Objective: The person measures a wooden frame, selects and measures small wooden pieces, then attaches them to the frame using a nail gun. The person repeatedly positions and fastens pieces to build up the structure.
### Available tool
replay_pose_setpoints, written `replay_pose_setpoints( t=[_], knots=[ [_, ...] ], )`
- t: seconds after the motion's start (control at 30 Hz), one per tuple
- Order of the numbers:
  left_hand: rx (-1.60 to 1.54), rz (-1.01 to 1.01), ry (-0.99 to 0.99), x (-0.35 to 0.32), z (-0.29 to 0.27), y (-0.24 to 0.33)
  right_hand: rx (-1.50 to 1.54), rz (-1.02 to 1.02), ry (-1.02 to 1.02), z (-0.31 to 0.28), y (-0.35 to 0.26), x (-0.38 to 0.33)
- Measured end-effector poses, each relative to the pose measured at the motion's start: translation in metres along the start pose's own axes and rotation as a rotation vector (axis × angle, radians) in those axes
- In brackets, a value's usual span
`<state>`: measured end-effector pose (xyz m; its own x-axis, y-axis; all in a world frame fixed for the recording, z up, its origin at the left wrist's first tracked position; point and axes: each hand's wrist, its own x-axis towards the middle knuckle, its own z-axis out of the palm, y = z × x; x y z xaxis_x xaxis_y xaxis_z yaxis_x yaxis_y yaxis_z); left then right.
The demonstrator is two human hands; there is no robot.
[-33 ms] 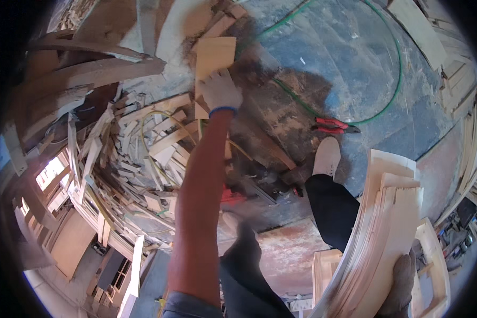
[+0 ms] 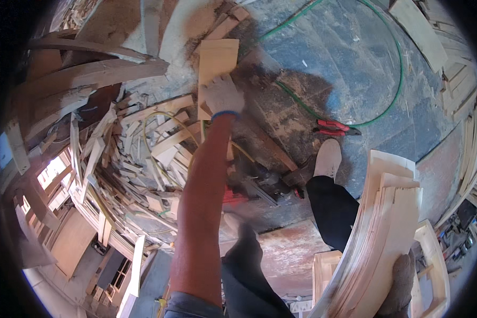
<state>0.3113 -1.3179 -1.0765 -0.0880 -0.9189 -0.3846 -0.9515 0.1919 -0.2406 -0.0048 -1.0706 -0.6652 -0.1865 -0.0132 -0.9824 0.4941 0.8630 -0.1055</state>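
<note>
1. A flat pale wood board point(image 2: 216, 62) lying on the floor point(image 2: 355, 58), at the edge of the scrap heap, is reached by the gloved left hand point(image 2: 222, 95); the fingers are laid over its lower end, and whether they are closed around it cannot be told.
2. A thick stack of thin wood boards point(image 2: 381, 233) is carried upright against the body on the right side, with the gloved right hand point(image 2: 400, 286) pressed together around its lower edge.
3. Judged from the full stack, much of the gathering appears done; the board under the left hand is not yet lifted, and many similar pieces are left in the heap.
4. A large pile of wood offcuts point(image 2: 138, 153) is spread over the left part of the floor, with a yellow cord threaded through it.
5. A green hose point(image 2: 392, 90) is looped across the sawdust-covered floor, and red-handled pliers point(image 2: 331, 127) are seen beside the light shoe point(image 2: 327, 158); both lie near the feet and could be tripped over.
</note>
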Motion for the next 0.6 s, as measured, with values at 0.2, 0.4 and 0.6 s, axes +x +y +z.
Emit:
replay_pose_setpoints(
  t=[0.2,0.4,0.6],
  knots=[
    [-0.127,-0.133,-0.003,-0.028,0.033,-0.041,-0.011,-0.011,-0.029,0.006,-0.009,-0.003],
    [-0.427,-0.321,-0.017,-0.02,0.027,-0.055,-0.09,-0.175,-0.014,0.011,0.007,0.007],
    [-0.722,-0.328,-0.076,-0.043,0.034,-0.021,-0.44,-0.224,-0.029,0.029,-0.037,0.053]
  ],
)
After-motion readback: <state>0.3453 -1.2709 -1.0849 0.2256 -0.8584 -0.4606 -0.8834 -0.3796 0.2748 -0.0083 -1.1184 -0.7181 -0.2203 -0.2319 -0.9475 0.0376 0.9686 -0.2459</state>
